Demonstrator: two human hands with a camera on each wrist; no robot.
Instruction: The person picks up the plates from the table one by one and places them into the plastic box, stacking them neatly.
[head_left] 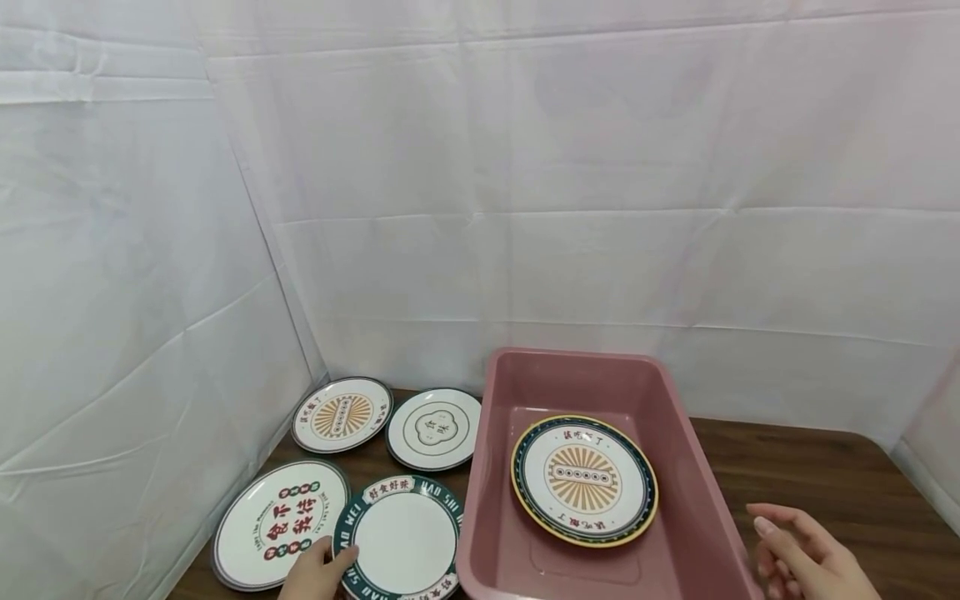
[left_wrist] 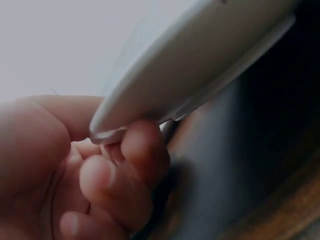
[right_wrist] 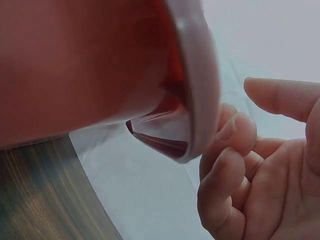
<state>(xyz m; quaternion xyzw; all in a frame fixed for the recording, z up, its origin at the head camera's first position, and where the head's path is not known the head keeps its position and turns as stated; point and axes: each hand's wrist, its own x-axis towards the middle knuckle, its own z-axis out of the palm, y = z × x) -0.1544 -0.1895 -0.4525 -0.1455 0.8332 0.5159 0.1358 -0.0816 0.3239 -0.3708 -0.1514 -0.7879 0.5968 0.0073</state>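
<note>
My left hand pinches the left edge of a white plate with a dark green lettered rim, left of a pink tub. In the left wrist view the thumb and fingers of that hand meet around the rim of the plate. Beside the tub's right wall is my right hand, its fingers loosely bent and holding nothing. The right wrist view has this hand close to the rim of the tub; whether the fingertips touch it, I cannot tell.
Inside the tub lies a yellow-edged plate with a sunburst plate on top. On the wooden table at the left are a red-lettered plate, another sunburst plate and a plain-rimmed plate. White cloth hangs behind.
</note>
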